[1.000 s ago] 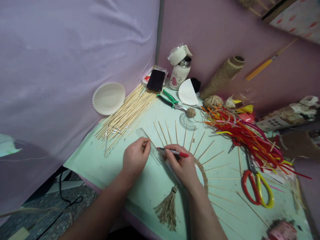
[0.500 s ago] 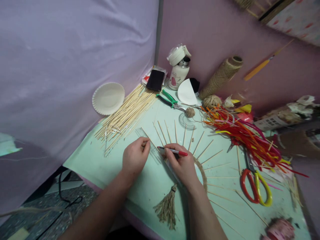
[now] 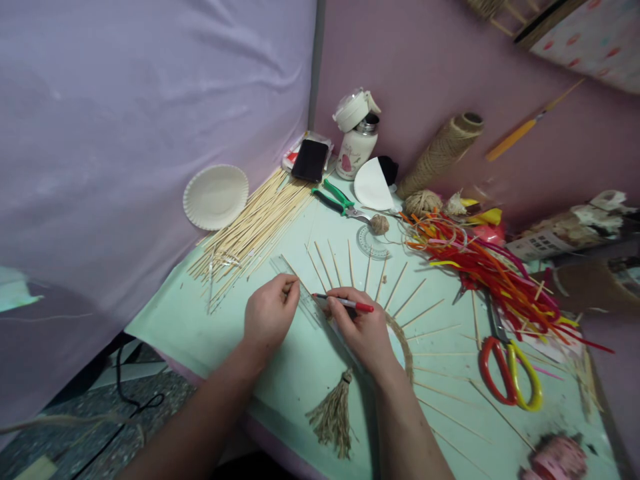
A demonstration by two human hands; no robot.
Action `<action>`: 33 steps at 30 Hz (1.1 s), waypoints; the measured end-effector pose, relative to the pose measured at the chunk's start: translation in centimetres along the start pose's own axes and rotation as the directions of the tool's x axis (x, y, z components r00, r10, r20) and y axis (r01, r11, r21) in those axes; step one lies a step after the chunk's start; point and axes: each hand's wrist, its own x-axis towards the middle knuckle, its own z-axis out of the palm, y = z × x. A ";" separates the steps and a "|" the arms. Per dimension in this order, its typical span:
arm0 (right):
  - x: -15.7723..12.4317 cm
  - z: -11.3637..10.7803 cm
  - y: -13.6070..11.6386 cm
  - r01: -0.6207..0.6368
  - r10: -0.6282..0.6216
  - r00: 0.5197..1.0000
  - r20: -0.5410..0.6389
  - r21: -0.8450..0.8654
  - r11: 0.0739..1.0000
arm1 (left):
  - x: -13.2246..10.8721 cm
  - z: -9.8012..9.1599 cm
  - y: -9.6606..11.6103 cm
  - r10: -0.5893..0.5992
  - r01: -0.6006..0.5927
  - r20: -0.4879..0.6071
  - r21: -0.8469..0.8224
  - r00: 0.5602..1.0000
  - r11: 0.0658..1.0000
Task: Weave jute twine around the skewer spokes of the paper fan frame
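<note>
My left hand (image 3: 270,312) is closed in a pinch on a thin wooden stick (image 3: 289,265), which lies along a clear ruler (image 3: 279,267) on the table. In my right hand (image 3: 364,337) is a red pen (image 3: 356,305), its tip pointing left at the stick, close to the left fingers. Partly under the right hand and forearm is a round piece with a twine rim (image 3: 409,363). Several thin sticks (image 3: 419,313) fan out around it. A twine tassel (image 3: 334,417) lies between my forearms.
A bundle of sticks (image 3: 260,223) and a paper plate (image 3: 216,198) lie at the left. Behind are green-handled pliers (image 3: 340,200), a phone (image 3: 310,160), a bottle (image 3: 356,150) and a protractor (image 3: 373,243). Coloured strips (image 3: 490,267) and scissors (image 3: 500,373) lie right.
The pen tip has shifted very slightly left along the stick; both hands otherwise keep their places. The whole view has drifted a little.
</note>
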 end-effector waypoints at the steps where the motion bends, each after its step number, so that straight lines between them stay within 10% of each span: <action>1: 0.0 0.0 0.0 -0.003 0.003 1.000 -0.003 -0.002 1.000 | 0.0 0.0 0.0 0.000 0.000 0.000 0.000 1.000 1.000; 11: -0.2 0.0 -0.1 -0.035 0.038 0.998 -0.041 0.067 0.997 | -0.1 0.1 -0.2 0.013 -0.014 -0.023 -0.043 1.000 0.999; 20: -0.6 -0.8 -1.0 -0.022 0.099 0.967 -0.236 0.305 0.952 | -0.2 -0.4 0.2 -0.095 -0.015 -0.232 -0.432 0.968 0.902; 33: -7.1 -1.7 -1.8 -0.280 0.215 0.958 -0.190 -0.453 0.846 | 0.1 -1.0 1.5 -0.021 -0.187 -0.354 -0.543 0.935 0.819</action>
